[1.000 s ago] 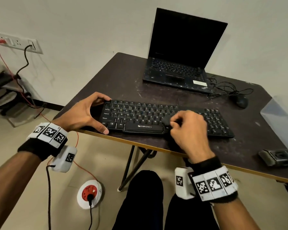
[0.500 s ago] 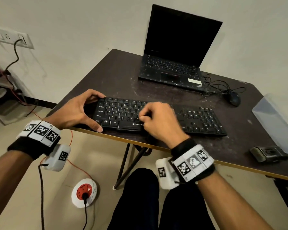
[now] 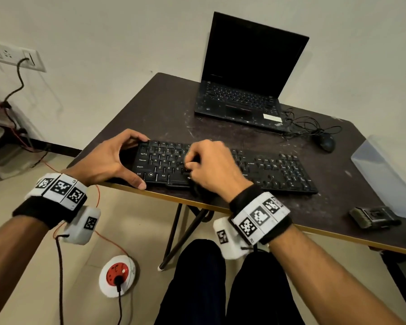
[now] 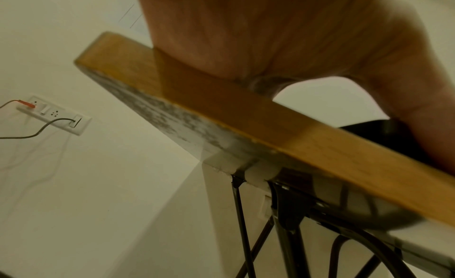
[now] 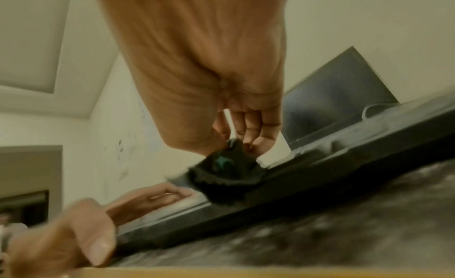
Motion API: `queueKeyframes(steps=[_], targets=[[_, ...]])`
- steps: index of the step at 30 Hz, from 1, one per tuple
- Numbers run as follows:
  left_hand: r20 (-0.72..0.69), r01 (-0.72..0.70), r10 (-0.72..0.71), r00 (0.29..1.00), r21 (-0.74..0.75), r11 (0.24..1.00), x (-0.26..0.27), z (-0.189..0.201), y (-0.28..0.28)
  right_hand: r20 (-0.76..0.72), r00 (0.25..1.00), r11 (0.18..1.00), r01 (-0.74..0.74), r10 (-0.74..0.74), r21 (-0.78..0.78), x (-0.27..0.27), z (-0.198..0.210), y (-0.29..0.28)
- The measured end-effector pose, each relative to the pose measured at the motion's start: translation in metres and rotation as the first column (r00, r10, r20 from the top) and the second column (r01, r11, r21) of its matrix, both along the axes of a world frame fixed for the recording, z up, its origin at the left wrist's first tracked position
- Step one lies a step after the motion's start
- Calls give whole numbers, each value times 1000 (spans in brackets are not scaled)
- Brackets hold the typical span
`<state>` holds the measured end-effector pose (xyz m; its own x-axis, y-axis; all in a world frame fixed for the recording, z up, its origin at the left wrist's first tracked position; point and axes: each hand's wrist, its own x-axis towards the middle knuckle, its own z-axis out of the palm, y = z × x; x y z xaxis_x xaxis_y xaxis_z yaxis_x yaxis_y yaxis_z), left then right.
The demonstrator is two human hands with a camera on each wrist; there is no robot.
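Observation:
A black keyboard (image 3: 267, 170) lies along the near edge of the dark table (image 3: 164, 113). My left hand (image 3: 117, 158) grips the keyboard's left end, thumb at the front edge and fingers curled over the back. My right hand (image 3: 209, 163) pinches a small black cloth (image 5: 226, 169) and presses it onto the keys left of the keyboard's middle. In the right wrist view the cloth hangs from my fingers (image 5: 253, 134) onto the keyboard (image 5: 320, 165). The left wrist view shows only my palm (image 4: 270, 38) on the table's wooden edge (image 4: 246, 116).
An open black laptop (image 3: 244, 90) stands at the back of the table, with a mouse (image 3: 327, 143) and tangled cable to its right. A clear plastic box (image 3: 389, 174) and a small dark device (image 3: 373, 218) sit at the right. A round red-and-white power socket (image 3: 117, 275) lies on the floor.
My right hand has slid the cloth leftward along the keyboard, from right of the middle to the left half. My left hand has kept its hold on the left end.

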<state>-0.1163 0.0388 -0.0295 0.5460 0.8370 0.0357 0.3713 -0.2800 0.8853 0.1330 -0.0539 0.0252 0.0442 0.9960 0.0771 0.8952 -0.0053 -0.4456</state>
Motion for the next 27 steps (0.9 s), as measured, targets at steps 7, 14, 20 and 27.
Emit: queueKeyframes(steps=[7,14,20,27], targets=[[-21,-12,12,1000,20,1000,0,-3,1,55,992,992,119,-117,-33,50,9,0],[-7,-4,4,1000,15,1000,-2,-1,1,95,984,988,-142,148,-64,6,6,25],[-16,-2,2,1000,34,999,0,-4,3,185,978,993,108,-97,-55,84,13,17],[-10,2,-2,1000,30,1000,-2,-2,2,132,979,987,-148,156,-66,29,7,43]])
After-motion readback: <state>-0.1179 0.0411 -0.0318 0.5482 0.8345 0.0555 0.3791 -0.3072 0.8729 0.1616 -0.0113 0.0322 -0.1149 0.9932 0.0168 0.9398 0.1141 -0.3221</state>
